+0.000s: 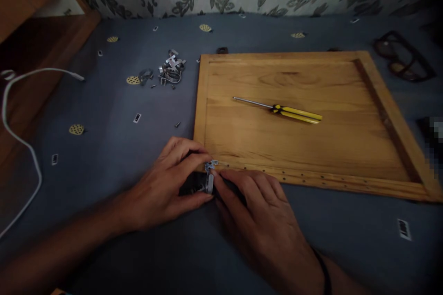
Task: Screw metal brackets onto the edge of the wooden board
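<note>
Hinge (210,183), in the head view, sits at the panel's (249,133) near left corner, partly covered by fingers; the left hand (161,189) pinches it between thumb and fingers; the right hand (259,207) meets it, thumb hidden, its grip impossible to make out; shadow dims the glasses (401,70); the frame cuts off a pixelated object (436,133).

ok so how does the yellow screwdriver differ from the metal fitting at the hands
The screwdriver lies untouched on the wooden panel; the metal fitting is at the panel's near left corner, between the left hand and right hand. The screwdriver is long and straight, while the fitting is short and irregular. Both show silvery metal.
</note>
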Demonstrator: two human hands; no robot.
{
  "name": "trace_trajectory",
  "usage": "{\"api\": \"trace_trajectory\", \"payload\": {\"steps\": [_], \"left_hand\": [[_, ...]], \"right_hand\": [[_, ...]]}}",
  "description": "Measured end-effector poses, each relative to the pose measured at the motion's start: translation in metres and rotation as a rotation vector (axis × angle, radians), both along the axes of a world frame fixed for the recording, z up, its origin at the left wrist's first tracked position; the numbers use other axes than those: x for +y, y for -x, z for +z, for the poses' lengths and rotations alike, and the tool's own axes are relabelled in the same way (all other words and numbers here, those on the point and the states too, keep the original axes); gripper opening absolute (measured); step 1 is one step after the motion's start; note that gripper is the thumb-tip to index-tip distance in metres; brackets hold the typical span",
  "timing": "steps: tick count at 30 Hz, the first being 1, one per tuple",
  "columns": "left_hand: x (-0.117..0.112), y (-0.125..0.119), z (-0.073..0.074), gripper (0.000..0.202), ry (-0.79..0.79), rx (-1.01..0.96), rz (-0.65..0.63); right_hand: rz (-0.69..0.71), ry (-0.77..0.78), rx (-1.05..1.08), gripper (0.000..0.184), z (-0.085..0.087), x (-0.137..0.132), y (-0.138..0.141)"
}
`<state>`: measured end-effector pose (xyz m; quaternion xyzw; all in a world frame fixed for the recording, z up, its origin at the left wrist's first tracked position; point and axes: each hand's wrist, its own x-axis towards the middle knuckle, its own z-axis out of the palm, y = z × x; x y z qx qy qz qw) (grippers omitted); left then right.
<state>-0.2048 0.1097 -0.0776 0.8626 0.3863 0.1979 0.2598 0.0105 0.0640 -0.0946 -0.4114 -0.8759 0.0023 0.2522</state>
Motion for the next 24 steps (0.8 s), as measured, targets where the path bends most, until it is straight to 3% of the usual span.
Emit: {"api": "trace_trajectory", "payload": {"steps": [24], "left_hand": [[0.0032,-0.0005,0.0024,0.037,-0.016,-0.001,-0.048]], "right_hand": [[-0.009,0.052,0.056,0.028,-0.0008,-0.0008,-0.0037]]}}
